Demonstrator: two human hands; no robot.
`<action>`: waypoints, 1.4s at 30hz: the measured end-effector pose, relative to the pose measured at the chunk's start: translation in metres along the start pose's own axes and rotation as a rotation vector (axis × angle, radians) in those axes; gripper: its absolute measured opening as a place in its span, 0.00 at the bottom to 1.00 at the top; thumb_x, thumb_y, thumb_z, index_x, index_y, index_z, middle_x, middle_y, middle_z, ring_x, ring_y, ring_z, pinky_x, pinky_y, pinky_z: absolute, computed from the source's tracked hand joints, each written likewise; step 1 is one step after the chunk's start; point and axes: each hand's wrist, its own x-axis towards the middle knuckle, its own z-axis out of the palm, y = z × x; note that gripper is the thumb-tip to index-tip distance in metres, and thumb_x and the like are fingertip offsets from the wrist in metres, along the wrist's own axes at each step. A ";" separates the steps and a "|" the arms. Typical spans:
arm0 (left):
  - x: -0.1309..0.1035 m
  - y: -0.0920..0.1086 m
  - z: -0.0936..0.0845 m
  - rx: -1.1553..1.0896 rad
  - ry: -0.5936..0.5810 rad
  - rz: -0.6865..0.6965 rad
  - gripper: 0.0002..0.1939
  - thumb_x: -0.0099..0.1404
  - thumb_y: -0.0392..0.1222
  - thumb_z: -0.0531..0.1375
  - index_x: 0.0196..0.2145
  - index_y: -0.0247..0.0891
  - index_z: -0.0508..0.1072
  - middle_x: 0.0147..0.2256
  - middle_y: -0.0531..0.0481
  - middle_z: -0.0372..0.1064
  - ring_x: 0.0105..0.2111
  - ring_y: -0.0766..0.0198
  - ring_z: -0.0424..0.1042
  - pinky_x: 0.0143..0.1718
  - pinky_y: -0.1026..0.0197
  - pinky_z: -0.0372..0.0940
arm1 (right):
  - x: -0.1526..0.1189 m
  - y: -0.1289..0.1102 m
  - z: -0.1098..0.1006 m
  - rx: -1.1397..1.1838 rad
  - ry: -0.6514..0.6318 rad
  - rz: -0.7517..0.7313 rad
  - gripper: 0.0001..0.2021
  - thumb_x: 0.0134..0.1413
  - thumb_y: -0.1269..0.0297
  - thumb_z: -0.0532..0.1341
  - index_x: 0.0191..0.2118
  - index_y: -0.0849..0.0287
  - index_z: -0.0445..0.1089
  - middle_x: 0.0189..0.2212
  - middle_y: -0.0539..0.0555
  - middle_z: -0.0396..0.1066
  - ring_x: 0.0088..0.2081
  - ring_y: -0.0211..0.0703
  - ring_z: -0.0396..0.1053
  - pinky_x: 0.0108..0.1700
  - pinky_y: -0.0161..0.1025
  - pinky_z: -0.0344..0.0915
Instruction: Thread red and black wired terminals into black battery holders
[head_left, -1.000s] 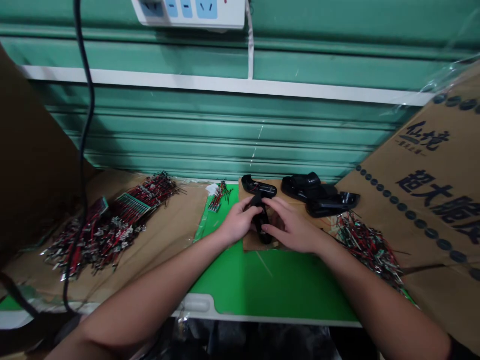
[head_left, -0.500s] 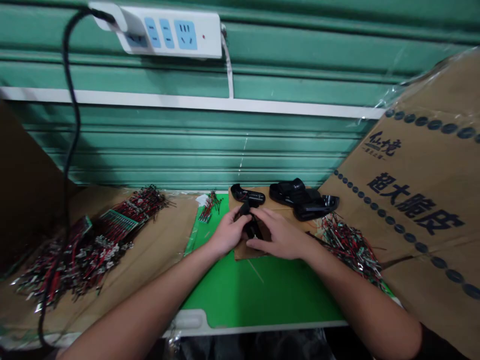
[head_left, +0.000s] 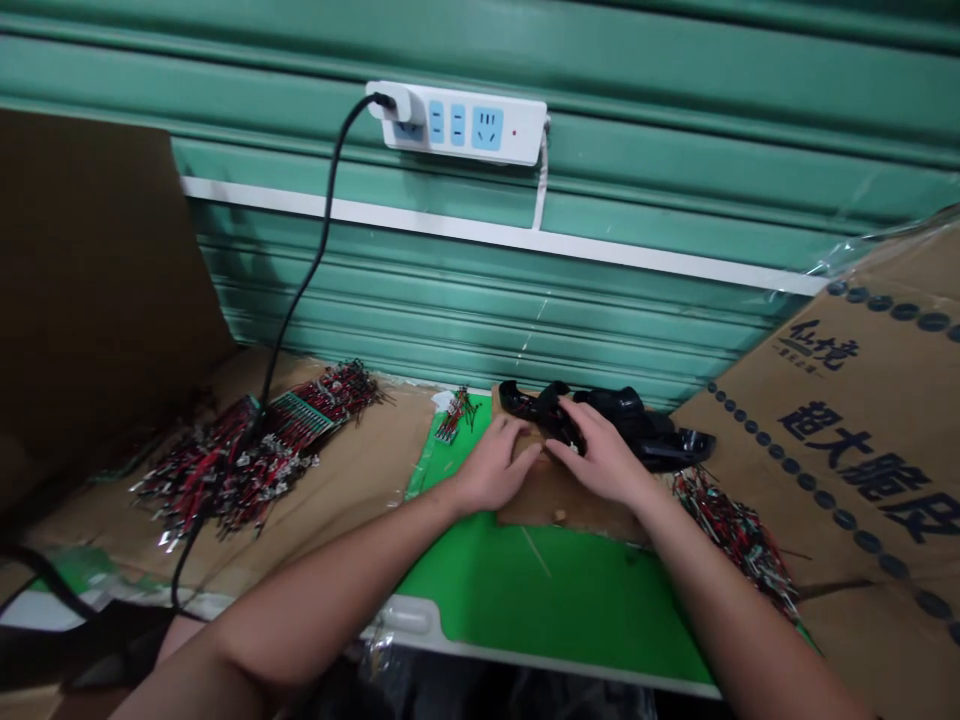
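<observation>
My left hand [head_left: 499, 462] is over the left edge of a small cardboard sheet [head_left: 592, 505], fingers apart, with nothing in it. My right hand [head_left: 596, 450] is around the right side of a glossy black part [head_left: 566, 425], its thumb and fingers spaced on either side. Whether it grips the part is hard to tell. Another black part [head_left: 517, 402] lies just left of it at the sheet's back edge. More black shells [head_left: 660, 445] are heaped to the right, behind my right wrist.
Red and black wired pieces lie in a large pile [head_left: 225, 470] at left, a small bunch [head_left: 456, 415] at centre and a heap [head_left: 739, 535] at right. A power strip [head_left: 465, 125] with a hanging black cable and a printed carton [head_left: 862, 430] flank the green tabletop [head_left: 555, 610].
The view has swung left. My left hand has come off the black part and opened. The part has moved back beside the other one, with my right hand at it.
</observation>
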 end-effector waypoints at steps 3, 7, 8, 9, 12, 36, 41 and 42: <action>-0.002 -0.010 -0.001 0.216 -0.120 0.048 0.19 0.71 0.42 0.61 0.56 0.34 0.75 0.53 0.34 0.69 0.56 0.45 0.70 0.62 0.43 0.66 | 0.014 0.005 -0.007 -0.075 -0.047 -0.011 0.32 0.70 0.56 0.62 0.74 0.55 0.59 0.65 0.66 0.68 0.66 0.61 0.68 0.68 0.61 0.66; -0.001 -0.018 0.000 0.307 -0.191 0.120 0.15 0.71 0.42 0.62 0.50 0.32 0.79 0.49 0.35 0.70 0.52 0.47 0.71 0.59 0.47 0.67 | 0.040 0.007 -0.011 -0.192 -0.195 -0.054 0.34 0.68 0.60 0.62 0.75 0.56 0.58 0.62 0.66 0.68 0.61 0.61 0.70 0.65 0.59 0.68; -0.001 -0.018 0.000 0.303 -0.198 0.138 0.13 0.71 0.41 0.62 0.49 0.33 0.80 0.47 0.36 0.71 0.52 0.48 0.71 0.58 0.48 0.67 | 0.048 0.007 -0.010 -0.233 -0.226 -0.057 0.34 0.67 0.61 0.62 0.76 0.56 0.58 0.62 0.66 0.68 0.61 0.62 0.70 0.64 0.60 0.68; -0.001 -0.018 0.000 0.299 -0.203 0.151 0.12 0.71 0.40 0.61 0.48 0.33 0.80 0.46 0.37 0.71 0.51 0.49 0.71 0.58 0.49 0.67 | 0.056 0.009 -0.008 -0.273 -0.254 -0.058 0.34 0.67 0.63 0.62 0.76 0.55 0.58 0.62 0.67 0.68 0.61 0.63 0.69 0.63 0.61 0.68; 0.000 -0.017 0.000 0.306 -0.200 0.169 0.10 0.72 0.38 0.60 0.44 0.35 0.81 0.43 0.39 0.73 0.49 0.50 0.72 0.55 0.51 0.67 | 0.076 0.014 -0.001 -0.365 -0.346 -0.075 0.35 0.64 0.68 0.63 0.75 0.55 0.60 0.63 0.69 0.68 0.64 0.66 0.66 0.62 0.64 0.65; 0.002 -0.018 0.000 0.362 -0.200 0.179 0.04 0.67 0.34 0.59 0.37 0.37 0.75 0.41 0.41 0.73 0.46 0.51 0.72 0.50 0.52 0.67 | -0.003 0.064 -0.067 -0.540 0.115 0.264 0.15 0.62 0.60 0.62 0.52 0.57 0.76 0.49 0.60 0.80 0.53 0.62 0.74 0.55 0.55 0.66; 0.002 -0.018 0.001 0.281 -0.196 0.179 0.04 0.64 0.33 0.60 0.36 0.38 0.73 0.40 0.43 0.72 0.44 0.52 0.72 0.48 0.53 0.66 | 0.002 0.056 -0.048 -0.626 -0.063 0.296 0.12 0.66 0.60 0.62 0.50 0.58 0.77 0.46 0.60 0.80 0.51 0.59 0.74 0.49 0.48 0.64; 0.002 -0.018 0.000 0.267 -0.199 0.182 0.03 0.63 0.33 0.61 0.35 0.39 0.73 0.39 0.43 0.71 0.43 0.53 0.72 0.47 0.54 0.66 | 0.004 0.053 -0.045 -0.641 -0.077 0.300 0.13 0.67 0.60 0.61 0.50 0.58 0.77 0.47 0.61 0.79 0.51 0.59 0.73 0.48 0.48 0.63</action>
